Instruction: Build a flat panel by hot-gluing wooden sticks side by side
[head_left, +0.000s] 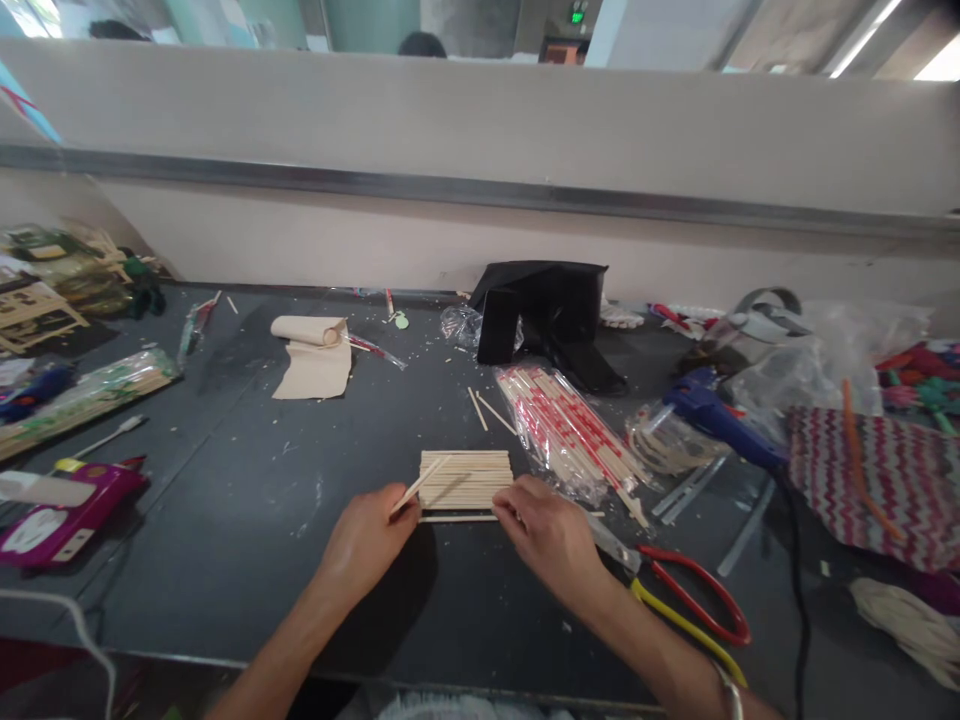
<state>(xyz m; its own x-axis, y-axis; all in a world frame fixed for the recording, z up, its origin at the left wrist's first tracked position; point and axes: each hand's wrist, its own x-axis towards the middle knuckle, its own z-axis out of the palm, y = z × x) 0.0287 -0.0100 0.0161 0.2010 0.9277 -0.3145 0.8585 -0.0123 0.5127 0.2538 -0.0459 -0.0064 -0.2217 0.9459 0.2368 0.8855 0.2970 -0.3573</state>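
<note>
A row of thin wooden sticks [465, 482] lies side by side on the dark table, between my two hands. My left hand [373, 530] is closed on a wooden stick [421, 484], which slants up over the left part of the row. At the right end of the row is my right hand [551, 535], its thumb and fingers pinched together. One separate stick [457, 519] lies just in front of the row, a small gap apart. Its right end runs to my right fingertips, which hide it.
Packaged sticks with red print [562, 425] lie to the right, beside a black item [544, 310]. Red-and-yellow-handled scissors [694, 595] lie by my right forearm. Farther right is a blue glue gun [720, 415] with a cord. A partly unrolled beige sheet [319, 360] lies back left.
</note>
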